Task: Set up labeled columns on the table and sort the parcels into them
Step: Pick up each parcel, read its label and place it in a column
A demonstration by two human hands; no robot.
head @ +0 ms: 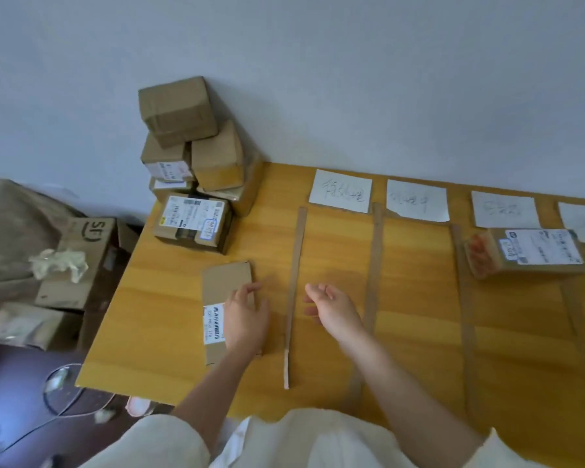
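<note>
Your left hand (245, 315) lies flat, fingers straight, on a flat cardboard parcel (228, 310) with a barcode label. Your right hand (331, 307) hovers just beside it, loosely curled and holding nothing, between two of the four cardboard strips (294, 295) that divide the table (169, 315). Beyond your right hand lie four white paper labels (341, 191); one parcel (527, 251) sits far right. Beyond your left hand, about six boxes (193, 217) are stacked.
</note>
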